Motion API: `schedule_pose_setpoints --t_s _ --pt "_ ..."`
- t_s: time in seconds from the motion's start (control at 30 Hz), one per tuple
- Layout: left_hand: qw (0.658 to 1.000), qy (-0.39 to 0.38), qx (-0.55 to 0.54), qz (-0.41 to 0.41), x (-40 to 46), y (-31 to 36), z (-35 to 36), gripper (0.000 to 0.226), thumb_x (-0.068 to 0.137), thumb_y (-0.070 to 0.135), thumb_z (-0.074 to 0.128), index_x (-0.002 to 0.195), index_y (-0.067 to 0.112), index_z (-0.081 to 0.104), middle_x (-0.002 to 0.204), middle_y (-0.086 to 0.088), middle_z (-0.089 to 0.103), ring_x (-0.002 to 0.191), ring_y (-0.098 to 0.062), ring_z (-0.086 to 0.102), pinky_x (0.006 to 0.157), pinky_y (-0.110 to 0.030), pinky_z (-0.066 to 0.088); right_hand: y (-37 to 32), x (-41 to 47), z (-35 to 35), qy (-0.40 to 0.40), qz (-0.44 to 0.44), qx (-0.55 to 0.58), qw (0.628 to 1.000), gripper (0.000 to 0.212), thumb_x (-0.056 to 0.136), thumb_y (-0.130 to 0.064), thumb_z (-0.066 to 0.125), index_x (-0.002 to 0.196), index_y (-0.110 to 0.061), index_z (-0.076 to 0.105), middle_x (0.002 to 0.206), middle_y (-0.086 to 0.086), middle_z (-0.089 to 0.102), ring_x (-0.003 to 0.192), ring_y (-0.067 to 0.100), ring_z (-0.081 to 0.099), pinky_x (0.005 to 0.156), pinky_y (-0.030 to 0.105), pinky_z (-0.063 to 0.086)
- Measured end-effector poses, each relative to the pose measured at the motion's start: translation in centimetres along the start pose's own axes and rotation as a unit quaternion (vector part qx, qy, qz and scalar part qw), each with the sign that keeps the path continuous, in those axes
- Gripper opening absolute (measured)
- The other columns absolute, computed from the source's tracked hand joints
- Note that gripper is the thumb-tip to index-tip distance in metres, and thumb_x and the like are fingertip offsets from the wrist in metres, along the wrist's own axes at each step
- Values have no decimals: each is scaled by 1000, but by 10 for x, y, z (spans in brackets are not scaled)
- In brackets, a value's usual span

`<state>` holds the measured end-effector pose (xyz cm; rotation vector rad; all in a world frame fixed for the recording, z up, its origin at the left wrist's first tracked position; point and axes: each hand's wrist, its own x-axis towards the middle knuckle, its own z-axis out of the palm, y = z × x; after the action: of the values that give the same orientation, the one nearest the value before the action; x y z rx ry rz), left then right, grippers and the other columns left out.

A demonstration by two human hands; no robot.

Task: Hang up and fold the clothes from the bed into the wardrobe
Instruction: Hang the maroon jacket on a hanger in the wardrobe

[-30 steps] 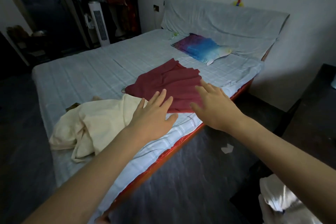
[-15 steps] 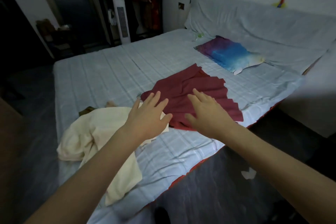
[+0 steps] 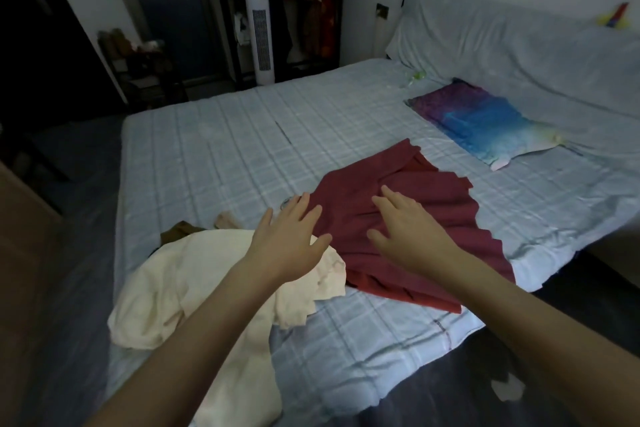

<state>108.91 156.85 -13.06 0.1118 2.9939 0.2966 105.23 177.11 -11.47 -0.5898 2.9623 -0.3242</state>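
Head view: you stand at the near long side of the bed, both arms stretched out over the clothes.
Red garment: lies spread flat on the checked sheet, near the bed's near edge, wavy hem toward the right.
Cream garment: crumpled heap just left of the red one, its edge overlapping the red cloth, part of it drooping over the near edge of the mattress.
Brown item: small dark piece peeking out at the far side of the cream heap; too little shows to say what it is.
Right hand: fingers spread and straight, palm down on or just over the middle of the red garment; contact cannot be told for sure.
Left hand: fingers spread, palm down, over the seam where cream meets red; it holds nothing.
Step in hand: by my reading, you are reaching to smooth or gather the red garment; nothing is lifted yet.
Next move: needs a firm hold on the red cloth, and a check that the cream edge does not drag along with it.
Edges: red cloth sits close to the near mattress edge; a careless pull could tip it to the floor.
Open room: wide bare sheet far and left for folding; pillow far right, well apart.
Wardrobe: open rack of hanging clothes past the far left corner of the bed, a white tower fan in front.
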Motion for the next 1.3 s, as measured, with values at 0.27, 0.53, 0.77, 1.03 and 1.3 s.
schedule_pose_setpoints --t_s 0.27,0.53,0.77,1.03,1.3 --pt "998 21 -59 -28 72 -1 34 58 101 47 36 153 24 26 164 3 5 150 -12 5 121 -46 9 42 78 8 -21 -29 9 999 69 94 -34 52 153 -13 22 162 9 11 146 29 18 118 48 21" --pt "993 -10 -55 -107 162 9 62 59 101 48 34 155 29 19 165 2 2 151 -13 1 121 -45 6 105 186 25 -46 -100 45 993 69 96 -33 52 154 -16 19 163 6 7 148 25 13 118 39 21" --pt "980 -24 -79 -183 226 4 114 60 101 47 36 155 28 19 165 3 3 151 -13 3 120 -42 9 148 261 81 -110 -182 61 975 76 91 -26 62 154 -16 21 163 7 7 147 25 15 117 34 25" --pt "968 -30 -129 -212 283 -27 212 58 101 43 38 154 22 25 164 0 11 149 -16 13 120 -39 17 174 332 188 -135 -166 97 972 67 93 -14 58 152 -23 26 161 1 13 143 20 25 112 32 35" --pt "947 -85 -237 -201 332 -75 327 46 101 13 41 147 9 38 158 -10 26 142 -21 30 115 -24 25 167 368 314 -167 -164 115 966 51 92 -6 52 140 -22 46 148 -2 33 129 15 38 96 34 49"
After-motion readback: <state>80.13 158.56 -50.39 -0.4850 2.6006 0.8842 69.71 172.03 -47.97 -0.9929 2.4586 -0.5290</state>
